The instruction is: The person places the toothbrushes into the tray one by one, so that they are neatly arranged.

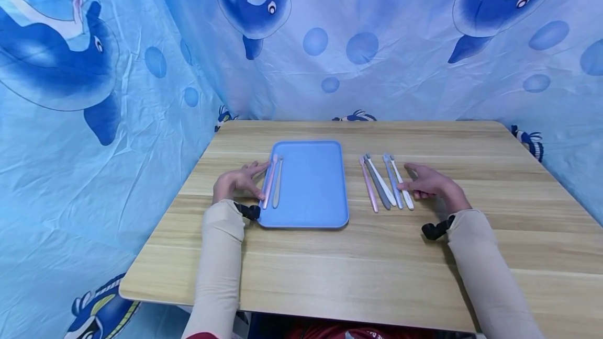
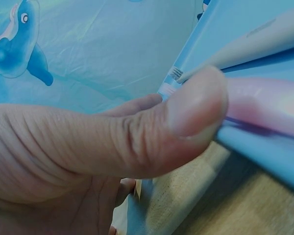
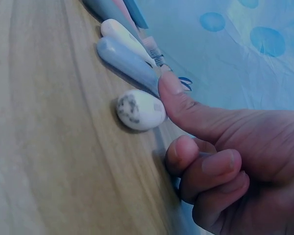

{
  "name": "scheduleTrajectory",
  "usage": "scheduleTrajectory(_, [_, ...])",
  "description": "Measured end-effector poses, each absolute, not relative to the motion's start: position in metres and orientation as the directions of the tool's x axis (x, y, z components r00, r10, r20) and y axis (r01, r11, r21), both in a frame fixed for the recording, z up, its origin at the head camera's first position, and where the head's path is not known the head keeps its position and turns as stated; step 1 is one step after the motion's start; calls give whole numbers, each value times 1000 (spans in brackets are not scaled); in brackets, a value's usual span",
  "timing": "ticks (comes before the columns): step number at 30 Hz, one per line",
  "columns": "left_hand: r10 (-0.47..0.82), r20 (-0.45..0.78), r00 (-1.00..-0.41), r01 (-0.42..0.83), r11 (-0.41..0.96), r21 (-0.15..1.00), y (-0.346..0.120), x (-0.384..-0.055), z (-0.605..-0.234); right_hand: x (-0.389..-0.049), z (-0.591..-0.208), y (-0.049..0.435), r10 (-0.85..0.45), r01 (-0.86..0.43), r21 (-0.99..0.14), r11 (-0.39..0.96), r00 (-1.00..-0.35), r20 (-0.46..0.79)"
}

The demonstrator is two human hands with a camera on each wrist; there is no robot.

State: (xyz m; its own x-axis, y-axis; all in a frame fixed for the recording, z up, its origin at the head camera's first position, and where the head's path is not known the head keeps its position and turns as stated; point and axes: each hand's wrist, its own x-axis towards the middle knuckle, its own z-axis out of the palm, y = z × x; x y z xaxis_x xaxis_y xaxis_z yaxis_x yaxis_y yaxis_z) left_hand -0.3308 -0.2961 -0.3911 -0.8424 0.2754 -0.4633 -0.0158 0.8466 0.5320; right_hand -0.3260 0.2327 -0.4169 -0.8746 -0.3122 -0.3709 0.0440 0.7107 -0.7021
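In the head view my left hand is at the left rim of a blue tray, thumb and index finger spread alongside a pink toothbrush. In the left wrist view its thumb overlaps the pink handle; contact is unclear. A pale grey toothbrush lies beside it in the tray. My right hand is by the rightmost white toothbrush on the table. Its thumb reaches that handle, the index finger stands apart, and the other fingers are curled.
Left of the white toothbrush lie a blue toothbrush, another white one, a grey one and a pink one. They rest on a wooden table. A blue dolphin-print curtain hangs behind and to the sides.
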Motion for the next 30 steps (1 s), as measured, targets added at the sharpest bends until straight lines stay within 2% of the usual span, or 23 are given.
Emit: scheduleTrajectory(30, [265,-466,-844,-36,839,543,-295,-332,-393,-320,-412,228,-319,43,-729,683,-881,-350])
